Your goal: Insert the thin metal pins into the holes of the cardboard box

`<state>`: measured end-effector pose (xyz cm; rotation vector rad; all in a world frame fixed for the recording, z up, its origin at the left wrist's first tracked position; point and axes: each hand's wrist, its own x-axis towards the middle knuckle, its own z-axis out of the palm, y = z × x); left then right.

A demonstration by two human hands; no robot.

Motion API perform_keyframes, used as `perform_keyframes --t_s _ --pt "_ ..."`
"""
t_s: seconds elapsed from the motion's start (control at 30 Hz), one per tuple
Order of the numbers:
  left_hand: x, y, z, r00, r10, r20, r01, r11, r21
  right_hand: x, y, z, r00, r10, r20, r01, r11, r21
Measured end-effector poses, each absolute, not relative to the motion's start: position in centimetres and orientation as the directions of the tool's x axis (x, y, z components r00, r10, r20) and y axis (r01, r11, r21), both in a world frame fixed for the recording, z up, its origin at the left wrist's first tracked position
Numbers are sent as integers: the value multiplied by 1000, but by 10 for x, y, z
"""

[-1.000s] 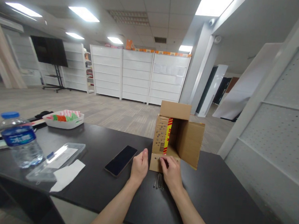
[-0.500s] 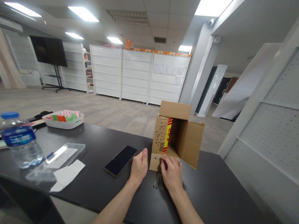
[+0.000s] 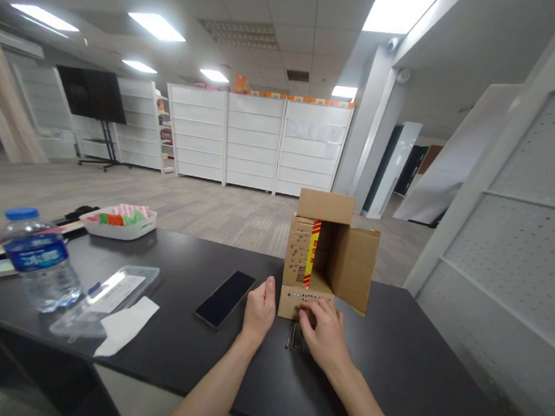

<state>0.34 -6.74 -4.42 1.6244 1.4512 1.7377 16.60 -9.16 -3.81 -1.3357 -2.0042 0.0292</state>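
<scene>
A cardboard box [image 3: 299, 252] stands open towards me on the black table, its lower flap [image 3: 287, 310] hanging in front with a row of small holes. Two shiny heads show near the left end of that row. My right hand [image 3: 324, 330] hovers just before the flap, fingers bent, thumb and index slightly apart with nothing visible between them. Beneath it lies a bundle of thin metal nails or screws [image 3: 293, 337], partly covered by the hand. Left of the box, my left hand [image 3: 260, 308] is closed in a fist, thumb uppermost; its contents, if any, are hidden.
A phone [image 3: 224, 299] lies left of my left hand. Farther left are a white paper [image 3: 127, 327], a clear plastic case [image 3: 140, 283], a water bottle [image 3: 41, 260] and a white basket [image 3: 121, 229] with colourful packets. The box's side flap [image 3: 357, 268] sticks out to the right.
My right hand has drawn back slightly down and right from the flap, uncovering more of the row of holes. My left hand stays in its place.
</scene>
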Motion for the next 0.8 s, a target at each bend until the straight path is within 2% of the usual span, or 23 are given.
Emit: perform_keyframes --t_s 0.13,0.27,0.8 --pt "4 -67 -44 -278 812 513 354 -410 840 167 -109 -34 -363 766 531 758 574 -310" --pt "4 -68 -44 -281 816 506 348 -405 846 164 -121 -34 -434 751 497 747 608 -267" --pt "3 -66 -45 -292 806 515 335 -418 844 159 -126 -36 -434 749 501 768 598 -228"
